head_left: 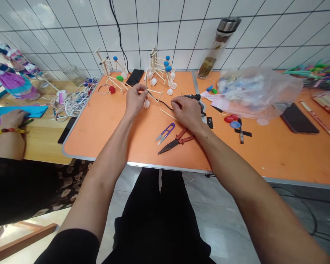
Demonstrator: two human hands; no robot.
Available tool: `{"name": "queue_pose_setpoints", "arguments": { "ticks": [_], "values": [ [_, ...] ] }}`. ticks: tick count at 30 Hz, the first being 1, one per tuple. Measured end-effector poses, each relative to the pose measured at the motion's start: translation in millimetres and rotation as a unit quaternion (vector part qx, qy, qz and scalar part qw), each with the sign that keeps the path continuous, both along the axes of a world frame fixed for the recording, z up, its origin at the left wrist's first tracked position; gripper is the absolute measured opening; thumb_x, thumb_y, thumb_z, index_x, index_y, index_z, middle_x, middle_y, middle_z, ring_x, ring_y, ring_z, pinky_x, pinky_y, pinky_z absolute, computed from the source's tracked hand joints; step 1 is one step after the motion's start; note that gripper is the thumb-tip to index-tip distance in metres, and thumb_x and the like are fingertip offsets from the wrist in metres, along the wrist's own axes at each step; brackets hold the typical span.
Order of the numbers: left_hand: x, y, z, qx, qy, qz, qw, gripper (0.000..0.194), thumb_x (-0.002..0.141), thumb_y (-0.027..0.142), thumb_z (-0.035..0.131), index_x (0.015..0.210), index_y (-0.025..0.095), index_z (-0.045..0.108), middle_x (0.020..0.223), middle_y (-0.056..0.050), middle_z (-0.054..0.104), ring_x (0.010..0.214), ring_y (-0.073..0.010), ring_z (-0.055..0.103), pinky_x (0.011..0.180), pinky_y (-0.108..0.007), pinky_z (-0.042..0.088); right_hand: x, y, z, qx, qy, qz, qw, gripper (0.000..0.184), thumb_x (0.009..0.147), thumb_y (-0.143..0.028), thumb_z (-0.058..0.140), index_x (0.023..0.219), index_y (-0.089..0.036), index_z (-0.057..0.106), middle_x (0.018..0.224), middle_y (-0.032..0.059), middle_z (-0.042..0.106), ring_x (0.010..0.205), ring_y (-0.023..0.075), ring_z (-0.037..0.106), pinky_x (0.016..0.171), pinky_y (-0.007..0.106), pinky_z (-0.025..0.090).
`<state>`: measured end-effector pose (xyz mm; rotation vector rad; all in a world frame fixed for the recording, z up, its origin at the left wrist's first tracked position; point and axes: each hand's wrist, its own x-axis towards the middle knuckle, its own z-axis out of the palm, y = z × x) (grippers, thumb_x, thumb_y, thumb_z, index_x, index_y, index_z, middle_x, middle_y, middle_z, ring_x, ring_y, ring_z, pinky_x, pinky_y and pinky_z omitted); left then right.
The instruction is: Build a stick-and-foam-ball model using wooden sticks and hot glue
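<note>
Thumb and fingers of my left hand [137, 99] are closed on a thin wooden stick [146, 81], part of a small stick frame with a white round piece [146, 104] at its foot. My right hand [187, 112] rests low over the table, fingers curled together; whatever they hold, if anything, is hidden. Close to it lies a loose wooden stick [167, 114]. Behind it a black tool with a cord [192, 97] is partly covered. Purple thread snips [165, 132] and red-handled pliers [176, 142] lie in front of my hands.
Stick models with coloured balls stand at the back, one left [107, 69] and one centre [159, 68]. Further right are a glass bottle [209, 62], a plastic bag [253, 91] and a phone [299, 119]. At left, a co-worker's hand [13, 119] rests on blue material.
</note>
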<state>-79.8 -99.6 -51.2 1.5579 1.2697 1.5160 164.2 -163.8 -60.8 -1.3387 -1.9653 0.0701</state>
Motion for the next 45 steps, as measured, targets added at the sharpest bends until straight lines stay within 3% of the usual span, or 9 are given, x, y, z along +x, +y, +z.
{"name": "queue_pose_setpoints", "arguments": {
  "ticks": [16, 33, 45],
  "values": [
    [0, -1, -0.6, 0.014, -0.015, 0.018, 1.000, 0.014, 0.081, 0.022, 0.080, 0.081, 0.025, 0.066, 0.071, 0.001, 0.065, 0.067, -0.0174, 0.072, 0.062, -0.028, 0.056, 2, -4, 6.8, -0.014, -0.029, 0.016, 0.999, 0.027, 0.106, -0.025, 0.054, 0.107, -0.023, 0.081, 0.112, 0.0137, 0.087, 0.108, 0.0342, 0.078, 0.095, 0.044, 0.054],
    [-1, -1, -1.7, -0.002, -0.001, 0.005, 1.000, 0.009, 0.084, 0.012, 0.066, 0.086, 0.021, 0.066, 0.072, 0.002, 0.065, 0.066, -0.0169, 0.073, 0.058, -0.025, 0.054, 3, -8, 9.8, -0.031, -0.082, -0.001, 0.996, 0.030, 0.109, -0.024, 0.052, 0.112, -0.021, 0.082, 0.120, 0.0123, 0.087, 0.115, 0.0337, 0.078, 0.091, 0.041, 0.051],
    [2, 0, -1.1, -0.004, -0.002, 0.003, 1.000, 0.011, 0.084, 0.010, 0.068, 0.083, 0.021, 0.065, 0.073, 0.001, 0.065, 0.066, -0.0164, 0.074, 0.055, -0.023, 0.051, 1, -9, 11.7, -0.029, -0.104, -0.003, 0.994, 0.029, 0.108, -0.021, 0.052, 0.110, -0.021, 0.081, 0.119, 0.0122, 0.087, 0.112, 0.0323, 0.078, 0.086, 0.039, 0.049]
  ]
}}
